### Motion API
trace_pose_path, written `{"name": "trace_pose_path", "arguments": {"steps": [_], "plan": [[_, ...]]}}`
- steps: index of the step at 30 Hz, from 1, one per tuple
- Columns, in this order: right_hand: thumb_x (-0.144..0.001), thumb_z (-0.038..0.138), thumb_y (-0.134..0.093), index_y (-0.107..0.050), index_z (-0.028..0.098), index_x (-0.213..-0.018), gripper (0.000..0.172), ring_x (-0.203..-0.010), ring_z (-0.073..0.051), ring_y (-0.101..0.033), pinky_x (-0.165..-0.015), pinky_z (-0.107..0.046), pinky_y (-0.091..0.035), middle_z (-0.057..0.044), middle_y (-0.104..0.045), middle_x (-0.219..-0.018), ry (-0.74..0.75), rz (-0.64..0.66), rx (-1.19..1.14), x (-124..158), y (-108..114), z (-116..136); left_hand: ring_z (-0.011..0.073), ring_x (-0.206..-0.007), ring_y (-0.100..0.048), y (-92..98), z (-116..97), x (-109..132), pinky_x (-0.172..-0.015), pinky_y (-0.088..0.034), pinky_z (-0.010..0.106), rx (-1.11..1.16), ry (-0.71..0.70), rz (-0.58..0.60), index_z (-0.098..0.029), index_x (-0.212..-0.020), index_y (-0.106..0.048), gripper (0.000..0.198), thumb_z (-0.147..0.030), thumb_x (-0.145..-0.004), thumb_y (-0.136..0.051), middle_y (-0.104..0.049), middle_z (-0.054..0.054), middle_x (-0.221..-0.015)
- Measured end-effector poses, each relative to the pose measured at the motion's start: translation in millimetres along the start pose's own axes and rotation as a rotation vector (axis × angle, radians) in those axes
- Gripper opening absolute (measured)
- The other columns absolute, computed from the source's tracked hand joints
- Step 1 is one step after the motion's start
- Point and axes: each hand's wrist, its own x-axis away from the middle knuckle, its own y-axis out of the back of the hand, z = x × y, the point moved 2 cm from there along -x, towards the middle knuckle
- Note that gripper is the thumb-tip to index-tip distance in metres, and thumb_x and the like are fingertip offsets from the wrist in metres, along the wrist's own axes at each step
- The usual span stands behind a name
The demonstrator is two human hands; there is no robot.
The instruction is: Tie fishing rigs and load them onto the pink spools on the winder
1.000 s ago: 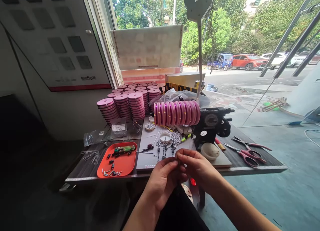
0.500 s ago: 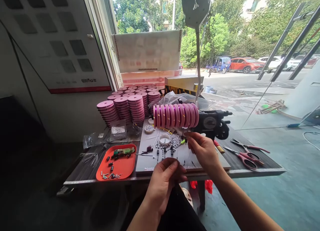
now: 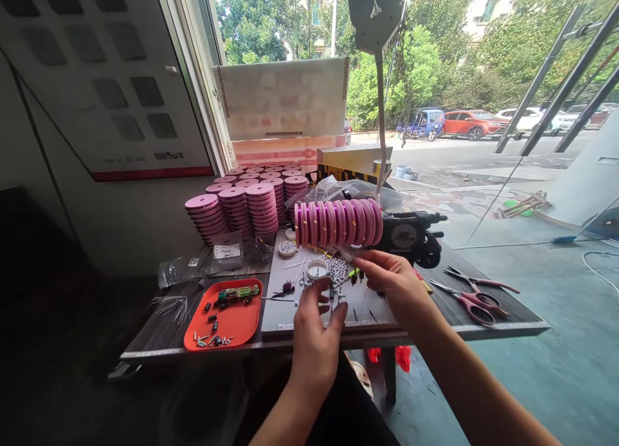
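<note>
Since the earlier frame, the left hand (image 3: 316, 330) is reaching farther over the board, its pinch loosening, while the right hand (image 3: 396, 281) is staying just below the pink row. Dark and wide, the table (image 3: 517, 322) is holding everything. Stacked pink discs (image 3: 264, 207) are standing at its far left. Nearer the person, the pale board (image 3: 278, 315) is lying flat along the front edge. Above its far part, a row of pink rings (image 3: 338, 222) is sitting sideways against a black machine (image 3: 406, 233). To the left of the board, an orange tray (image 3: 242, 318) is carrying a green and black item and small loose parts. The left fingers and thumb are curving apart, with small dark pieces showing between them; whether they are touching any, I cannot tell. The right thumb and forefinger are coming close together; whether they are gripping something is too blurred to tell. Off to the right, pink-handled scissors (image 3: 468, 299) and pliers (image 3: 467, 275) are lying on the table. Beyond the left fingers, a round white dish (image 3: 317, 276) is resting beside scattered pale beads (image 3: 338, 269). Small dark pieces (image 3: 332, 292) are lying on the board, nearer the person.
</note>
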Motion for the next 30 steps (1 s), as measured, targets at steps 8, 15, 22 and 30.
{"name": "trace_pose_path", "arguments": {"steps": [8, 15, 22, 30], "plan": [[-0.056, 0.032, -0.075, -0.063, 0.015, -0.065, 0.023, -0.045, -0.004, -0.040, -0.044, -0.018, -0.027, 0.004, -0.055, -0.054, -0.156, 0.135, -0.276, 0.8, 0.3, 3.0, 0.0166, -0.072, -0.056, -32.0, -13.5, -16.9, -0.074, -0.040, 0.027, 0.387, 0.082, 0.309, -0.015, -0.068, -0.061, 0.021, -0.032, -0.079, -0.055, -0.062, 0.004, -0.067], [-0.056, 0.034, -0.075, -0.057, 0.014, -0.070, 0.031, -0.038, -0.005, -0.043, -0.039, -0.017, -0.026, 0.000, -0.061, -0.054, -0.190, 0.157, -0.362, 4.8, -8.2, 3.0, 0.0107, -0.047, -0.054, -18.0, 13.0, 20.0, -0.053, -0.042, 0.022, 0.707, 0.514, 0.364, -0.013, -0.067, -0.058, 0.025, -0.036, -0.070, -0.065, -0.058, 0.001, -0.051], [-0.059, 0.033, -0.073, -0.056, 0.014, -0.072, 0.029, -0.039, -0.005, -0.046, -0.038, -0.016, -0.028, 0.000, -0.062, -0.056, -0.174, 0.150, -0.351, 5.1, -7.5, -0.6, 0.0119, -0.048, -0.056, -8.9, 17.7, 29.4, -0.054, -0.046, 0.024, 0.725, 0.552, 0.318, -0.012, -0.068, -0.059, 0.025, -0.035, -0.068, -0.068, -0.060, 0.003, -0.053], [-0.059, 0.033, -0.073, -0.055, 0.014, -0.073, 0.029, -0.039, -0.005, -0.045, -0.038, -0.016, -0.030, 0.000, -0.061, -0.055, -0.173, 0.146, -0.326, 3.0, -7.5, -1.0, 0.0131, -0.050, -0.058, -6.1, 24.0, 32.3, -0.057, -0.046, 0.026, 0.686, 0.569, 0.340, -0.012, -0.070, -0.060, 0.023, -0.034, -0.071, -0.065, -0.062, 0.003, -0.055]]}}
